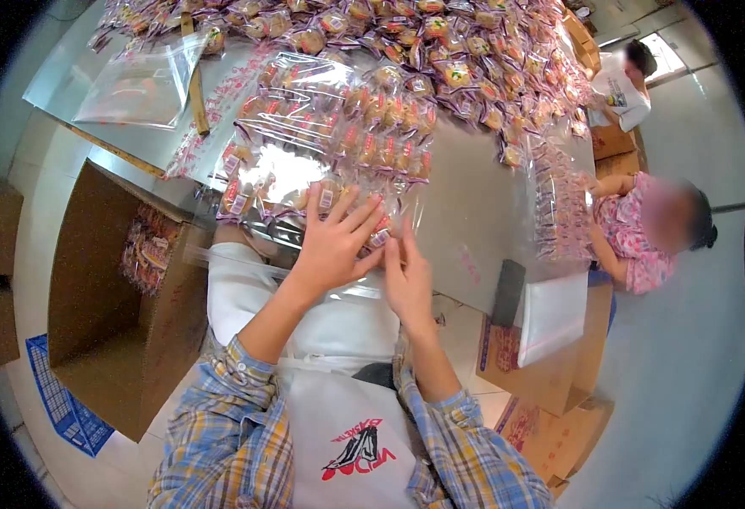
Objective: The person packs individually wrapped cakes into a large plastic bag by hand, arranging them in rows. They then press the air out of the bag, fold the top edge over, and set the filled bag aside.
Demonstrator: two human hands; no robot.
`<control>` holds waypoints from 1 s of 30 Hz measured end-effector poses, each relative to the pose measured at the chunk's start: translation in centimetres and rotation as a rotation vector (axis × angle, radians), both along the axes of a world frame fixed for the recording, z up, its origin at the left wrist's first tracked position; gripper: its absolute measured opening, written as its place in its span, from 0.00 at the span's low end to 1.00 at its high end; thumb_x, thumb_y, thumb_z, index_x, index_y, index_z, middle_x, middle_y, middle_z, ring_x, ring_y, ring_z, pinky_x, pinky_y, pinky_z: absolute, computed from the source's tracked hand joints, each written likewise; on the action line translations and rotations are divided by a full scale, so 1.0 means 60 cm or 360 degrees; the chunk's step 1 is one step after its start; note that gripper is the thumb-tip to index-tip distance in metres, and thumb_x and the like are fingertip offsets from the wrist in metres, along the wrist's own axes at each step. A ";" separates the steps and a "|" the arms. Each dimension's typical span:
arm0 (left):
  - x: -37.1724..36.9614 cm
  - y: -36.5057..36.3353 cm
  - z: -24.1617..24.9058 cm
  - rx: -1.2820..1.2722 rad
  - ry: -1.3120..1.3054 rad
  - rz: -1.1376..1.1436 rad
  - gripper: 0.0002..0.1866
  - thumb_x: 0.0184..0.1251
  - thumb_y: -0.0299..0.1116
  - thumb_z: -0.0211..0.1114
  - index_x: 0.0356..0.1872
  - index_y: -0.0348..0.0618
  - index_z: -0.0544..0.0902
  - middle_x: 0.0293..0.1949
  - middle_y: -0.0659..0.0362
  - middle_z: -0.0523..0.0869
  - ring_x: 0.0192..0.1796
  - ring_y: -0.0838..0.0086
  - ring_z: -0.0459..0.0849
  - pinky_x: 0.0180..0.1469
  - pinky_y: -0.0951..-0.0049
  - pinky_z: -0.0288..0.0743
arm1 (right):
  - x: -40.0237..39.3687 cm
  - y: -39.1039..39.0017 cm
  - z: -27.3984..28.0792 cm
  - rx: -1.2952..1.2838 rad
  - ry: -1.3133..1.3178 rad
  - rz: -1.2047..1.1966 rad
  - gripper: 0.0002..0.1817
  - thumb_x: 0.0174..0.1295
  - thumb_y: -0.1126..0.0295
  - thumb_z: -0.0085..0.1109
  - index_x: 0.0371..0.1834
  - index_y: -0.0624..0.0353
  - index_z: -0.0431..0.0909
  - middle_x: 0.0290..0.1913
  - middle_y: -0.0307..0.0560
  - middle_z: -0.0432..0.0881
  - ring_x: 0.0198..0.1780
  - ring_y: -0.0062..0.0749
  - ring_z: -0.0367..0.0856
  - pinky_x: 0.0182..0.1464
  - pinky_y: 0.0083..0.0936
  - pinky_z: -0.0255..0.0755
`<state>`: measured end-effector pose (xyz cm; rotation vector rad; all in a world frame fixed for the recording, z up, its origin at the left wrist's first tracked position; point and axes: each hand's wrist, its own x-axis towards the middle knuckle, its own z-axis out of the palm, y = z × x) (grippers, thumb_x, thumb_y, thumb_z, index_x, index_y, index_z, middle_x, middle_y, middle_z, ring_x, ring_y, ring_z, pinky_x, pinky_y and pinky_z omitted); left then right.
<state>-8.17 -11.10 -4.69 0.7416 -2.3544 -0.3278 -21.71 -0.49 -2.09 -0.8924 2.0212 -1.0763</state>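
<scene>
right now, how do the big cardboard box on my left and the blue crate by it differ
The cardboard box is brown with solid walls; the blue crate has openwork sides. The cardboard box looks larger, while the blue crate is partly hidden by it. Both are on your left.

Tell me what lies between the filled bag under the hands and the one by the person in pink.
In the head view, mostly bare grey tabletop, with a faint pink mark, between the near bag and far bag.
</scene>
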 end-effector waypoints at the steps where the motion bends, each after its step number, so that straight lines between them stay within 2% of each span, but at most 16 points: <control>1: -0.007 0.002 -0.005 -0.0041 0.0077 0.0020 0.29 0.61 0.51 0.74 0.61 0.46 0.88 0.71 0.59 0.82 0.76 0.60 0.75 0.79 0.21 0.42 | -0.015 0.012 0.015 0.0119 0.0229 0.0087 0.30 0.76 0.63 0.62 0.76 0.64 0.66 0.58 0.59 0.85 0.56 0.41 0.86 0.56 0.33 0.78; 2: -0.015 0.007 -0.017 -0.0018 0.0082 0.0039 0.29 0.61 0.50 0.74 0.61 0.46 0.88 0.70 0.60 0.82 0.76 0.61 0.75 0.79 0.21 0.43 | -0.022 0.017 0.022 0.0238 0.0460 0.0178 0.27 0.74 0.64 0.64 0.72 0.64 0.71 0.55 0.58 0.86 0.52 0.42 0.87 0.52 0.34 0.79; 4: -0.031 0.016 -0.018 0.0026 0.0101 0.0079 0.28 0.62 0.49 0.74 0.60 0.47 0.88 0.69 0.60 0.84 0.77 0.63 0.74 0.78 0.22 0.45 | -0.024 0.012 0.009 -0.0050 0.1002 0.0033 0.19 0.71 0.66 0.67 0.60 0.63 0.76 0.49 0.56 0.86 0.46 0.45 0.87 0.46 0.37 0.80; 5: -0.028 0.016 -0.020 -0.0149 -0.0018 0.0089 0.28 0.62 0.47 0.75 0.64 0.53 0.86 0.67 0.61 0.84 0.77 0.66 0.74 0.75 0.25 0.51 | -0.026 0.013 0.001 -0.0195 0.1272 -0.0047 0.15 0.69 0.68 0.68 0.54 0.63 0.79 0.46 0.54 0.86 0.43 0.47 0.87 0.43 0.38 0.80; 8: -0.042 0.022 -0.042 0.0017 0.0054 0.0138 0.27 0.62 0.45 0.75 0.64 0.58 0.86 0.67 0.62 0.84 0.73 0.67 0.77 0.75 0.25 0.52 | -0.041 -0.016 -0.015 -0.0395 0.1234 -0.0163 0.10 0.68 0.69 0.68 0.45 0.61 0.79 0.39 0.52 0.86 0.36 0.47 0.86 0.39 0.41 0.79; 13: -0.044 0.007 -0.037 -0.0279 0.0145 0.0187 0.27 0.59 0.49 0.77 0.61 0.60 0.88 0.64 0.63 0.85 0.63 0.65 0.82 0.74 0.25 0.52 | -0.044 -0.026 -0.031 -0.0427 0.0890 -0.0098 0.08 0.70 0.70 0.67 0.44 0.63 0.80 0.34 0.53 0.86 0.33 0.47 0.86 0.38 0.40 0.79; 16: -0.066 0.010 -0.039 -0.0184 0.0201 0.0338 0.23 0.59 0.47 0.79 0.57 0.59 0.90 0.61 0.64 0.87 0.63 0.63 0.83 0.77 0.32 0.52 | -0.043 -0.016 -0.038 -0.0452 0.0779 -0.0187 0.07 0.70 0.70 0.66 0.42 0.63 0.80 0.32 0.53 0.86 0.32 0.42 0.86 0.38 0.37 0.79; 17: -0.074 0.008 -0.055 -0.0165 0.0172 0.0370 0.27 0.55 0.49 0.80 0.58 0.59 0.89 0.64 0.65 0.84 0.64 0.63 0.81 0.70 0.35 0.58 | -0.040 -0.010 -0.037 -0.0460 0.0729 -0.0227 0.07 0.71 0.70 0.66 0.41 0.63 0.81 0.32 0.53 0.86 0.32 0.41 0.86 0.37 0.37 0.79; 20: -0.092 -0.007 -0.046 0.0082 0.0123 0.0344 0.32 0.54 0.52 0.80 0.62 0.57 0.87 0.67 0.65 0.82 0.67 0.63 0.78 0.70 0.35 0.57 | -0.037 -0.004 -0.026 -0.0381 0.0584 -0.0295 0.07 0.69 0.70 0.69 0.39 0.61 0.81 0.30 0.52 0.85 0.31 0.37 0.85 0.37 0.35 0.78; 21: -0.085 -0.009 -0.022 0.0055 0.0010 0.0329 0.32 0.57 0.52 0.78 0.63 0.55 0.85 0.71 0.64 0.79 0.73 0.63 0.75 0.74 0.32 0.54 | -0.034 -0.003 -0.020 -0.0297 0.0671 -0.0238 0.08 0.67 0.70 0.70 0.39 0.61 0.81 0.30 0.50 0.85 0.30 0.37 0.84 0.37 0.35 0.78; 23: -0.070 -0.017 -0.016 -0.0189 -0.0118 0.0248 0.32 0.58 0.54 0.76 0.61 0.50 0.85 0.72 0.61 0.78 0.76 0.63 0.72 0.71 0.28 0.56 | -0.025 -0.002 -0.009 -0.0122 0.0840 -0.0119 0.09 0.64 0.70 0.73 0.39 0.60 0.81 0.30 0.48 0.85 0.30 0.38 0.84 0.36 0.35 0.78; 24: -0.057 -0.020 -0.012 -0.0310 -0.0184 0.0205 0.32 0.59 0.55 0.75 0.61 0.48 0.86 0.73 0.60 0.78 0.77 0.64 0.70 0.69 0.27 0.58 | -0.018 -0.002 -0.004 -0.0366 0.0982 0.0076 0.10 0.61 0.72 0.75 0.39 0.60 0.81 0.30 0.46 0.85 0.30 0.37 0.83 0.36 0.33 0.78; 26: 0.004 -0.012 0.006 -0.0329 -0.0051 0.0021 0.25 0.62 0.44 0.74 0.58 0.44 0.88 0.69 0.58 0.82 0.75 0.62 0.75 0.69 0.37 0.69 | 0.003 -0.006 0.000 -0.0869 0.1250 0.0460 0.14 0.54 0.75 0.79 0.40 0.60 0.81 0.31 0.43 0.86 0.30 0.34 0.83 0.35 0.30 0.77; 27: 0.047 -0.010 -0.003 -0.0375 0.0014 -0.0089 0.23 0.62 0.40 0.74 0.57 0.43 0.88 0.67 0.57 0.84 0.72 0.61 0.78 0.69 0.40 0.72 | 0.017 -0.003 -0.009 -0.0740 0.1269 0.0573 0.20 0.53 0.73 0.78 0.50 0.58 0.84 0.46 0.46 0.89 0.44 0.43 0.84 0.46 0.36 0.79; 28: 0.087 -0.011 -0.010 -0.0422 0.0081 -0.0203 0.21 0.62 0.36 0.74 0.57 0.43 0.89 0.65 0.57 0.85 0.70 0.59 0.80 0.68 0.44 0.75 | 0.028 -0.011 -0.004 -0.0680 0.1378 0.0603 0.23 0.54 0.71 0.77 0.55 0.58 0.84 0.52 0.48 0.87 0.49 0.45 0.83 0.50 0.38 0.78; 30: 0.163 -0.007 0.000 -0.0318 0.0092 -0.0103 0.20 0.59 0.26 0.73 0.54 0.41 0.90 0.58 0.56 0.88 0.63 0.56 0.85 0.67 0.52 0.79 | 0.046 -0.025 0.013 -0.0529 0.1585 0.0642 0.28 0.58 0.67 0.75 0.64 0.56 0.83 0.63 0.51 0.83 0.58 0.48 0.80 0.58 0.43 0.75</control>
